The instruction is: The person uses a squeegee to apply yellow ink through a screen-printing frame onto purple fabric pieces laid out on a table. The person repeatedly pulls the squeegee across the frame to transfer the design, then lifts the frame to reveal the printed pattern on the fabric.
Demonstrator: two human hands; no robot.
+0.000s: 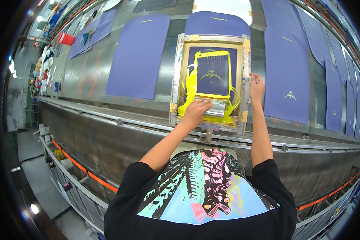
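A screen-printing frame [246, 60] lies on the long metal table over a purple fabric piece [217, 27]. Bright yellow ink [191, 86] rings the dark mesh, where a small curved design shows in the middle. At the near end of the screen, my left hand [196, 113] is closed over a metal-faced squeegee [217, 108] standing in the ink. My right hand [257, 89] is at the frame's right rail, fingers bent and pressed together against its edge. The underside of that grip is hidden.
Purple fabric pieces lie along the table, one to the left [138, 60] and several to the right [287, 76], some with yellow prints. A metal rail [148, 131] runs along the table's near edge. A red bucket [65, 39] stands far left.
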